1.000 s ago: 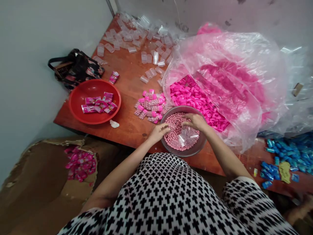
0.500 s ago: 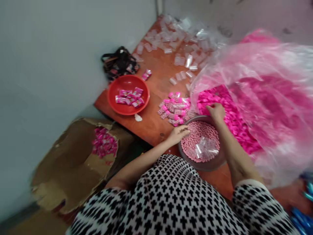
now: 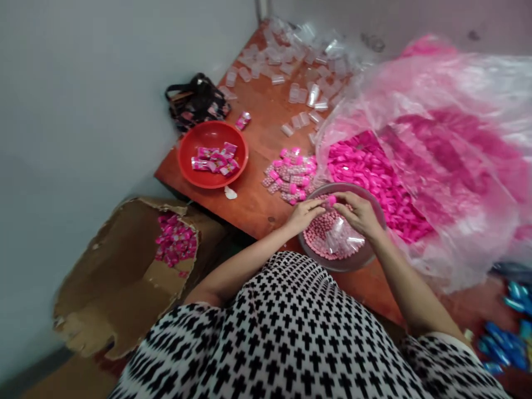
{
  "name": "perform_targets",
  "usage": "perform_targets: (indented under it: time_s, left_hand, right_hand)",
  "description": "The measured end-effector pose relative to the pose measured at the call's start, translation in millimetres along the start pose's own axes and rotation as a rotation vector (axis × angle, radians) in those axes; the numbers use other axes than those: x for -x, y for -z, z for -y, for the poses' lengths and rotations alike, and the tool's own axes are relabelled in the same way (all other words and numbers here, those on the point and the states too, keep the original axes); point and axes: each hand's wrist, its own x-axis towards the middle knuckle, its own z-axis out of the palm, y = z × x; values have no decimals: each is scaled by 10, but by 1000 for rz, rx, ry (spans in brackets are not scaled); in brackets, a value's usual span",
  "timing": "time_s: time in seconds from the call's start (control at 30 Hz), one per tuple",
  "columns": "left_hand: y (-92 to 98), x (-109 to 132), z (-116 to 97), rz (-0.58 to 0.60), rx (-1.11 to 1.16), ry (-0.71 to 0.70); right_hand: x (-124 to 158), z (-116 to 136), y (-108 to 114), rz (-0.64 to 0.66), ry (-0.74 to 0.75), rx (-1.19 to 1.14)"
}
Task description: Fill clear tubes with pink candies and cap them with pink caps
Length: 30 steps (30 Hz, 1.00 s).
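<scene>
A metal bowl (image 3: 371,252) of small pink beads stands at the table's near edge, with a few clear tubes lying on the beads. Both my hands meet above it. My left hand (image 3: 305,213) is closed round something small that I cannot make out, likely a clear tube. My right hand (image 3: 358,215) pinches a pink cap (image 3: 331,200) against it. Left of the bowl lies a pile of filled tubes with pink caps (image 3: 290,176). Behind the bowl, an open clear bag holds a heap of loose pink caps (image 3: 374,172).
A red bowl (image 3: 187,163) with pink sachets sits at the table's left. Empty clear tubes (image 3: 299,72) are scattered at the back. A black bag (image 3: 195,102) lies by the wall. A torn cardboard box (image 3: 124,277) on the floor holds pink packets. Blue items (image 3: 505,338) lie at right.
My right hand came back from the heap of pink caps with a cap and joined my left hand over the bowl. The camera view shifted a little.
</scene>
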Motion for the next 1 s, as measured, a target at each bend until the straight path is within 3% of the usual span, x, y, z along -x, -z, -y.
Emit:
perform_targets:
  time_s: [0.27,0.47,0.67,0.8,0.9,1.0]
  left_hand:
    - [-142,114,-62,8,-209,-159]
    - [-215,118,-150,101,-310,-246]
    - [-219,184,-213,253,-348,-300]
    - [-245,265,-189,249,-306,-224]
    - [-281,262,-159,185,-221,-170]
    - [-293,212,-128,40,-31,-52]
  right_hand:
    - [410,-43,-15,-46,94,213]
    - [597,-80,-35,-84,130,321]
    - [677,-74,31,32,195,301]
    - [713,-48,57,97,160,300]
    - [686,1,72,57,77,162]
    - [668,45,67,-59,-94,-234]
